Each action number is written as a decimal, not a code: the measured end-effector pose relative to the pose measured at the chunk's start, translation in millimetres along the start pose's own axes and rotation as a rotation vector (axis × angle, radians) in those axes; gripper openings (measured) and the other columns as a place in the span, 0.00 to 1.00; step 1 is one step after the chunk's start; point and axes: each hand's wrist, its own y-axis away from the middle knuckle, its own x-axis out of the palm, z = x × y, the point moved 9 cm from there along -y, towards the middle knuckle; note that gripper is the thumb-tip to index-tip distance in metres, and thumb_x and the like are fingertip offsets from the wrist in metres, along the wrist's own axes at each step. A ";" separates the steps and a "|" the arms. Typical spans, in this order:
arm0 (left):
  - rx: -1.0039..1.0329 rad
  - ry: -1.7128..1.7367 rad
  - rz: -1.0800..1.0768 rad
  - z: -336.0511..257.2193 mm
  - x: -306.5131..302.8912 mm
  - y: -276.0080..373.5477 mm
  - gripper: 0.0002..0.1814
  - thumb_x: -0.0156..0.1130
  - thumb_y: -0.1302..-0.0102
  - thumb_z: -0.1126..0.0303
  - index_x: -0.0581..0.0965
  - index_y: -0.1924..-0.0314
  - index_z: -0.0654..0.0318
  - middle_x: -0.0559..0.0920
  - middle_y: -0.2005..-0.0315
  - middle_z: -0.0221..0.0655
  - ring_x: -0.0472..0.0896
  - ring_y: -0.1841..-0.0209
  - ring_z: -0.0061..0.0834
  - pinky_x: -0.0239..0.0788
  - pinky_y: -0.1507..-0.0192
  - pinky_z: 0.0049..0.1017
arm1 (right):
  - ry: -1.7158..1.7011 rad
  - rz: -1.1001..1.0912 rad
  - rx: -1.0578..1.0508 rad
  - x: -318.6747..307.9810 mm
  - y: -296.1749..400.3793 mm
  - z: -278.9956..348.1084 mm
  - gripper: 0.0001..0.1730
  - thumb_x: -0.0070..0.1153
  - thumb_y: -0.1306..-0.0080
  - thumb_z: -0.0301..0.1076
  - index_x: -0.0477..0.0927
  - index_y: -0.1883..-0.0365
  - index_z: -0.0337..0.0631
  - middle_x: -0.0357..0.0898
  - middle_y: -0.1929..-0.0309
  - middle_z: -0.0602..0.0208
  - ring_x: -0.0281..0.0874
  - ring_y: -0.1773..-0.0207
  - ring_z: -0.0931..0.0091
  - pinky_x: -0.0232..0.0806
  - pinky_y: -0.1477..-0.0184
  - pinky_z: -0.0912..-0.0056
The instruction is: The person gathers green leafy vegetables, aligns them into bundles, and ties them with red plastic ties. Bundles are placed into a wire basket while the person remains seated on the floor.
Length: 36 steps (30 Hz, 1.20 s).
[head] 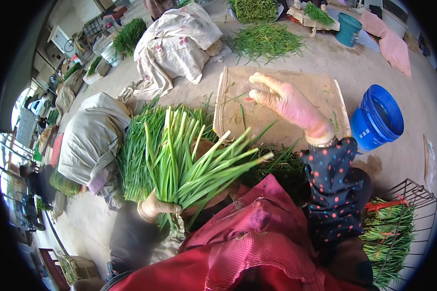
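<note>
My left hand (156,208), in a pale glove, grips a loose bunch of green leafy stalks (189,163), perhaps garlic greens or chives. Their pale cut ends fan out upward and to the right, away from my body. My right hand (287,103), gloved too, is raised over a low board covered with brown cloth (236,120). Its thumb and fingers are apart with nothing between them. Scraps of leaf and a small red piece lie on that cloth. Behind the held bunch, a large heap of the same greens (138,160) lies at the left.
A blue bucket (364,123) holding liquid stands right of the board. Tied bundles (389,236) fill a wire basket (422,218) at lower right. Cloth-covered piles (94,134) sit at left. Loose greens (266,42) lie ahead, near a teal bucket (349,29) and a person's hands.
</note>
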 end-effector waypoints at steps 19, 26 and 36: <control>-0.019 -0.016 0.022 0.5 16.9 -18.8 0.20 0.71 0.53 0.72 0.76 0.59 0.70 0.79 0.79 0.38 0.76 0.82 0.29 0.67 0.81 0.25 | 0.511 -0.111 -0.076 61.3 32.3 13.0 0.10 0.60 0.35 0.36 0.81 0.63 0.37 0.81 0.74 0.72 0.77 0.73 0.79 0.70 0.66 0.75; -0.104 0.101 0.048 15.6 11.0 -6.5 0.19 0.70 0.53 0.73 0.76 0.60 0.69 0.77 0.81 0.37 0.74 0.82 0.28 0.65 0.82 0.24 | -0.175 -0.630 0.098 -66.8 68.3 -61.5 0.18 0.48 0.30 0.44 0.82 0.64 0.38 0.81 0.74 0.68 0.77 0.72 0.81 0.66 0.65 0.79; -0.052 0.216 0.104 20.4 17.0 -14.3 0.21 0.71 0.51 0.67 0.75 0.61 0.71 0.75 0.84 0.38 0.71 0.86 0.27 0.61 0.84 0.23 | -0.476 -0.010 0.363 59.1 43.3 -59.8 0.20 0.61 0.35 0.46 0.82 0.59 0.34 0.78 0.78 0.69 0.74 0.78 0.81 0.66 0.74 0.79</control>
